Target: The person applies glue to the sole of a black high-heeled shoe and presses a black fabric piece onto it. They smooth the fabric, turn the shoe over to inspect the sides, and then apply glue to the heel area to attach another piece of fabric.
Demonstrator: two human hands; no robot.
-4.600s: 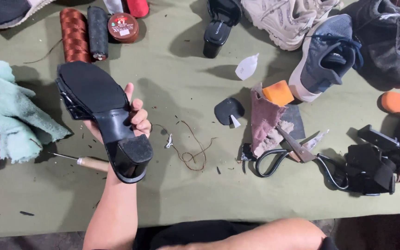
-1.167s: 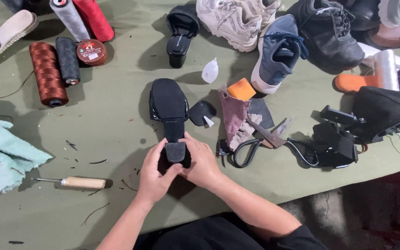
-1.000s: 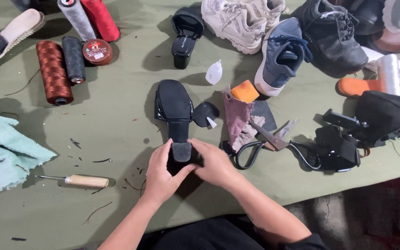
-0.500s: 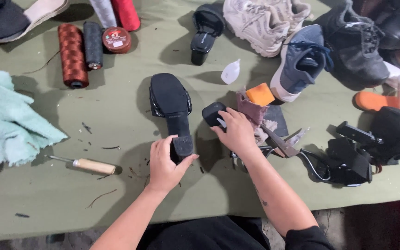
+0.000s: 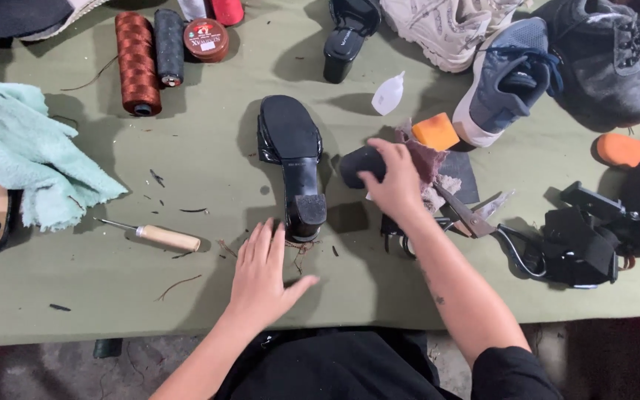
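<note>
Left hand (image 5: pixel 262 272): laid flat and open on the green table (image 5: pixel 75 296), palm down, fingers spread, nothing held; its fingertips lie just at 7 o'clock of the heel end of the black heeled sandal (image 5: pixel 292 164), near but not seen to touch. Right hand (image 5: pixel 394 180): curled over a small black heel piece (image 5: pixel 358 163), fingers closed on it from above, at 3 o'clock of the sandal. Sandal: set sole-up in the middle of the table, toe toward 12 o'clock, block heel toward 6 o'clock, released by both hands. Step in hand, as judged: the fetching of a part for the heel; the next move would call for the piece to be lifted clear of the clutter and the sandal to be steadied by the free hand. Outward: a reddish rag and an orange block (image 5: pixel 435 132) at 2 o'clock of the right hand; pliers (image 5: pixel 462 212) at 4 o'clock of it; an awl with wooden handle (image 5: pixel 158 236) at 10 o'clock of the left hand; a pale green cloth (image 5: pixel 24 152) at 9 o'clock; spools of thread (image 5: pixel 136 63) at 11 o'clock; a blue sneaker (image 5: pixel 509 78) at 1 o'clock.
</note>
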